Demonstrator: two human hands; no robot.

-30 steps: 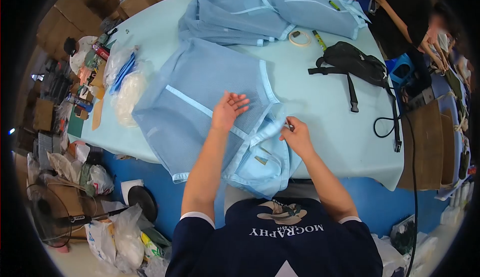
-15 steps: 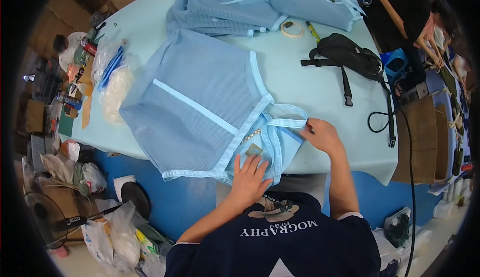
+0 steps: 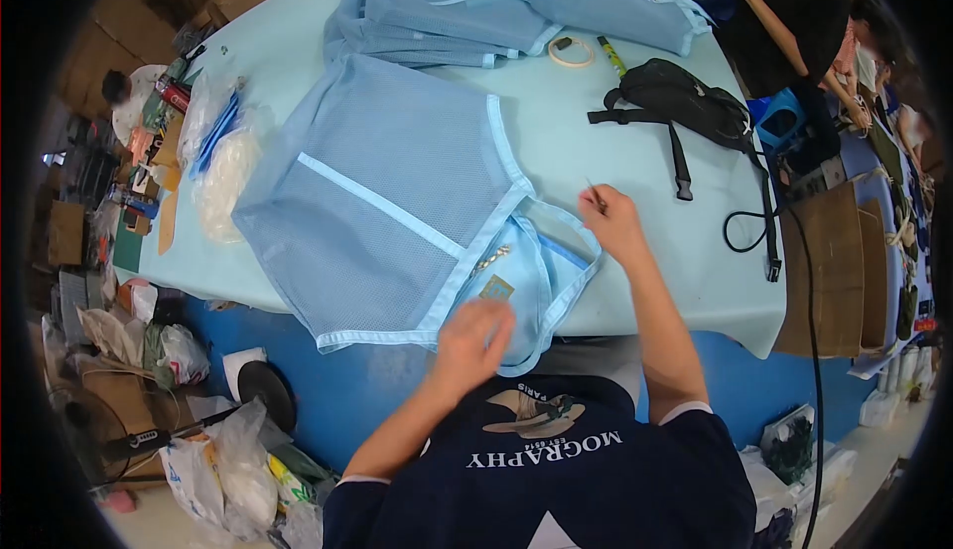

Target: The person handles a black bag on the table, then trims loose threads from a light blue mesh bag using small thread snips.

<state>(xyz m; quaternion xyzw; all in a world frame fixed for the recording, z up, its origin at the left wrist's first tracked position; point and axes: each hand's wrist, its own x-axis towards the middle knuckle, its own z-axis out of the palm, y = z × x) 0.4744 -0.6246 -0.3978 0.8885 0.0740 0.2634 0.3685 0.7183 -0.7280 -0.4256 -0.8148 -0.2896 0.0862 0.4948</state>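
A blue mesh garment [image 3: 387, 182] with light blue trim lies spread on the table, its narrow end near the front edge. Inside its opening show a light blue lining with a gold label [image 3: 496, 289] and a short twisted cord [image 3: 491, 258]. My left hand [image 3: 475, 343] is over the front of the lining, fingers bent and smeared by motion. My right hand [image 3: 611, 219] is closed on a small thin pointed tool [image 3: 595, 195], just above a loop of light blue trim [image 3: 571, 216] at the garment's right.
More blue mesh garments [image 3: 437, 13] lie at the back of the table [image 3: 685, 281]. A black bag [image 3: 685, 102] with straps, a green marker [image 3: 612, 56], a round hoop [image 3: 571, 51] and plastic bags [image 3: 228, 187] are around. A person in black [image 3: 794, 23] stands at the back right.
My right hand has moved up and slightly left, away from the trim loop, which now hangs lower. My left hand has lifted off the lining and shifted slightly left.
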